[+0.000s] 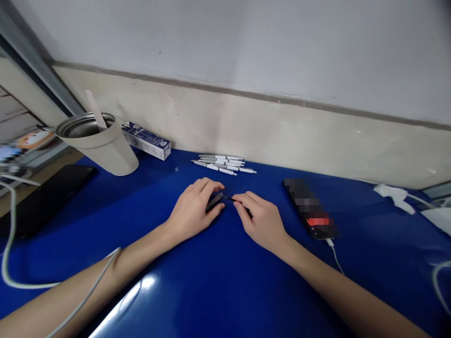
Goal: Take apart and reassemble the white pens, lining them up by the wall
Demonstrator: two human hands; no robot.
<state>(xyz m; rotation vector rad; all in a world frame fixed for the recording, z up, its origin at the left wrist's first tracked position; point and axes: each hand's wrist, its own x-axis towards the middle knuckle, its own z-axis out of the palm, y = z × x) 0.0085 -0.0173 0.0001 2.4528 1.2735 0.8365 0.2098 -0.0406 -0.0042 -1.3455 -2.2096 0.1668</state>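
- 9 o'clock, far out: a dark flat slab (49,197) on the worktop (225,277).
- 8 o'clock: a white cable (97,284) crosses the left forearm (141,251) and could snag it.
- 10 o'clock: a pale cup (109,152) with a flat stick (96,110) in it, then a blue-and-white box (148,141) near the wall (211,112).
- 9 o'clock, close in: the left hand (193,206) holds a dark narrow piece (213,202) between thumb and fingers.
- Clock centre: that piece's end is near a thin dark piece (230,199); handling looks under way, but I cannot tell whether they join.
- 12 o'clock: pens (221,164) lie bunched, apart from both hands; whether finished or waiting is unclear.
- 4 o'clock, close in: the right hand (262,218) pinches the thin dark piece.
- 3 o'clock: a phone (306,209) on a white lead (337,258), clear of the fingers.
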